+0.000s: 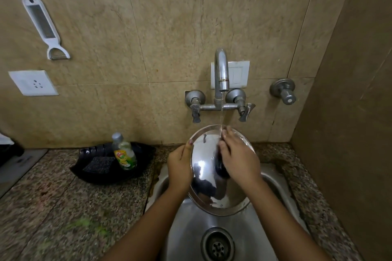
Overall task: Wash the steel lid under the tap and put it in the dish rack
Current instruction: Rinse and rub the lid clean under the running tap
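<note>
Steel everywhere down here: the sink (184,237) with its drain (217,246) nearest, and above the drain the steel lid (203,174), held tilted over the basin with its shiny face up.

The rinsing looks to be midway. Water (221,121) runs from the tap (221,70) and lands on the lid's far edge, right at the fingertips of the right hand. No dish rack shows anywhere, so as I judge it the carrying and racking are all still to come.

The left hand (180,167) reaches in from below and clamps the lid's left rim, thumb on the top face, fingers curled under out of sight. The right hand (238,159) lies over the lid's face, fingers spread and pressed down. A dark knob (221,167) sits just beside its thumb. Whether the palm closes on that knob or only rubs the metal, I cannot tell.

Left of the left-hand fingers, on the speckled counter (63,207), a black tray (106,171) holds a scrub pad (98,163) and a soap bottle (125,152). Beyond the fingertips stands the tiled wall (148,27), with a peeler (42,25) hanging far left.
</note>
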`<state>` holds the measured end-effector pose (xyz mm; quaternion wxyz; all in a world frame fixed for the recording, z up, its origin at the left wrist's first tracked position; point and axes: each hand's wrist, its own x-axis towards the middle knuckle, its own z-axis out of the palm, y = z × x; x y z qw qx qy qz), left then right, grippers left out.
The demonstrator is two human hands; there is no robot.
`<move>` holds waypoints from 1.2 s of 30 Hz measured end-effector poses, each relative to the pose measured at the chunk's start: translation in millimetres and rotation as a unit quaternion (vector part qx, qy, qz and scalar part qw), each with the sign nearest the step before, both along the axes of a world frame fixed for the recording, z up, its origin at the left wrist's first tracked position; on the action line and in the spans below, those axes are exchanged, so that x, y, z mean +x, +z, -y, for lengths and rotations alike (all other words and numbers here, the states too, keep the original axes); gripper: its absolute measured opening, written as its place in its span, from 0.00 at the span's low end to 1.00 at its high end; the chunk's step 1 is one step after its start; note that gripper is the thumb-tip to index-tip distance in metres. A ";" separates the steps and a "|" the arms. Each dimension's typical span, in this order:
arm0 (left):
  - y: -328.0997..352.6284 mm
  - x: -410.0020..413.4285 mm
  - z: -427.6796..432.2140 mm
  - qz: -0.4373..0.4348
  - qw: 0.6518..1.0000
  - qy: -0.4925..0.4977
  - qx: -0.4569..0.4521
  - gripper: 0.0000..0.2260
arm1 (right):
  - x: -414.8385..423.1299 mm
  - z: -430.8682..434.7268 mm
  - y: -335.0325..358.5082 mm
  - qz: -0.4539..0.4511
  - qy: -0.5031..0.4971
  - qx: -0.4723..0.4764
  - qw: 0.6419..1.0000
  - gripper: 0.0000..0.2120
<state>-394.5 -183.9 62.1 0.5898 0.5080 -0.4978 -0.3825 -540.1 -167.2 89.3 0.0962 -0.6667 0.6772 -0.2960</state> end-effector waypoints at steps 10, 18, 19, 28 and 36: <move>5.7 1.8 -6.0 -0.082 0.995 0.047 0.015 0.17 | -26.8 19.4 -22.7 0.279 -0.094 -0.087 0.952 0.11; 4.3 19.3 0.7 0.055 0.997 -0.049 0.027 0.19 | -44.8 24.5 -3.0 0.458 0.017 -0.051 0.887 0.11; 9.8 18.9 3.3 0.075 0.993 -0.080 0.029 0.19 | -43.8 27.2 -0.1 0.429 0.054 -0.030 0.901 0.12; 14.0 8.2 14.0 0.091 0.991 -0.094 0.002 0.17 | -17.6 30.0 -8.7 0.074 0.193 -0.069 0.976 0.18; -7.4 21.1 11.1 0.051 0.997 -0.042 0.035 0.18 | -37.7 12.2 -46.9 -0.024 0.170 -0.080 0.982 0.22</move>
